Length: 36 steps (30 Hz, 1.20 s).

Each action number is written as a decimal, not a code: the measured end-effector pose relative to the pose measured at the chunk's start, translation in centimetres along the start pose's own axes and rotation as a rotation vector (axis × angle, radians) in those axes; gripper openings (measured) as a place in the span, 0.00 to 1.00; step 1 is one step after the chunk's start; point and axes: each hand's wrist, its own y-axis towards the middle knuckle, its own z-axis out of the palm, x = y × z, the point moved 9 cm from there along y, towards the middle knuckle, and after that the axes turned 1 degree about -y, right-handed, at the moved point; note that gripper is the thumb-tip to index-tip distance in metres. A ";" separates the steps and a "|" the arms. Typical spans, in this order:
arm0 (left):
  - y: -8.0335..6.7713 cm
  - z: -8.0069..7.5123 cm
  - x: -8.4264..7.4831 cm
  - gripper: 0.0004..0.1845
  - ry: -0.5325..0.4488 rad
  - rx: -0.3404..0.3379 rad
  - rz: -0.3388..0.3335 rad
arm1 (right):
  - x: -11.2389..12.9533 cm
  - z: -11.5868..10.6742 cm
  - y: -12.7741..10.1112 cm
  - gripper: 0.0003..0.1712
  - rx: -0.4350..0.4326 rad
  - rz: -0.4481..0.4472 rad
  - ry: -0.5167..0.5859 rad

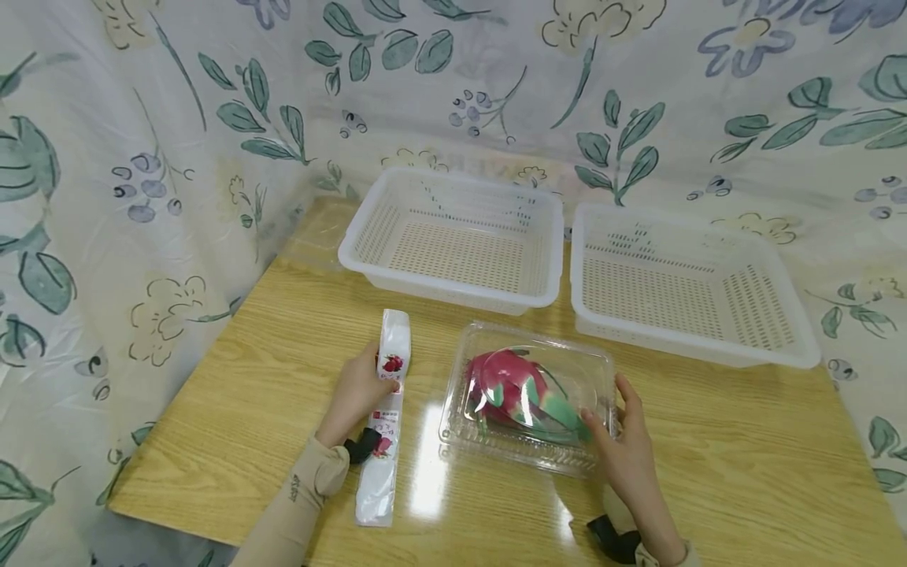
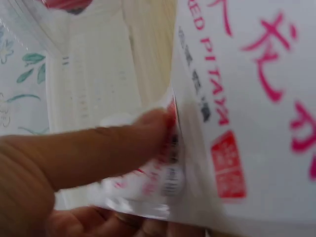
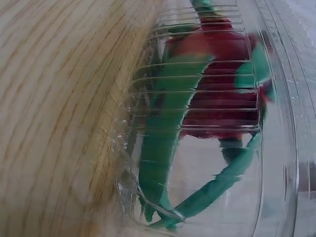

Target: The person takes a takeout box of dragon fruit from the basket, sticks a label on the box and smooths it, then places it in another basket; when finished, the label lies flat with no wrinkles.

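Note:
A clear plastic clamshell box (image 1: 527,394) lies shut on the wooden table (image 1: 744,441), with a red dragon fruit (image 1: 517,386) with green scales inside. My right hand (image 1: 616,441) holds the box at its near right corner. The right wrist view looks through the ribbed lid (image 3: 207,128) at the dragon fruit (image 3: 217,84). A long white label strip (image 1: 386,409) printed with a red fruit picture lies left of the box. My left hand (image 1: 361,390) pinches it near its middle. In the left wrist view my thumb (image 2: 98,153) presses the label strip (image 2: 247,98), which reads RED PITAYA.
Two white perforated plastic baskets stand side by side at the back of the table, one on the left (image 1: 453,236) and one on the right (image 1: 680,283). A floral cloth (image 1: 142,157) hangs around the table on three sides. The table's front edge is near my forearms.

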 end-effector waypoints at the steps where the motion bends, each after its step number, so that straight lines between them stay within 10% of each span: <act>1: 0.0 0.0 0.0 0.28 -0.031 0.005 -0.002 | 0.0 0.0 0.0 0.45 -0.001 0.000 -0.003; 7: -0.5 0.0 -0.6 0.39 -0.244 0.068 -0.001 | 0.6 -0.2 0.1 0.45 0.001 -0.005 -0.025; 14: -3.0 -1.4 -4.6 0.50 -0.461 0.090 0.152 | 2.7 -0.8 0.3 0.41 -0.055 -0.098 -0.111; 27: -7.6 -2.6 -10.2 0.44 -0.452 0.012 0.366 | 13.4 0.8 -2.8 0.31 -0.223 -0.583 -0.073; 36: -10.7 -2.1 -13.8 0.44 -0.480 0.021 0.527 | 18.7 5.0 -5.7 0.31 -0.129 -0.864 -0.001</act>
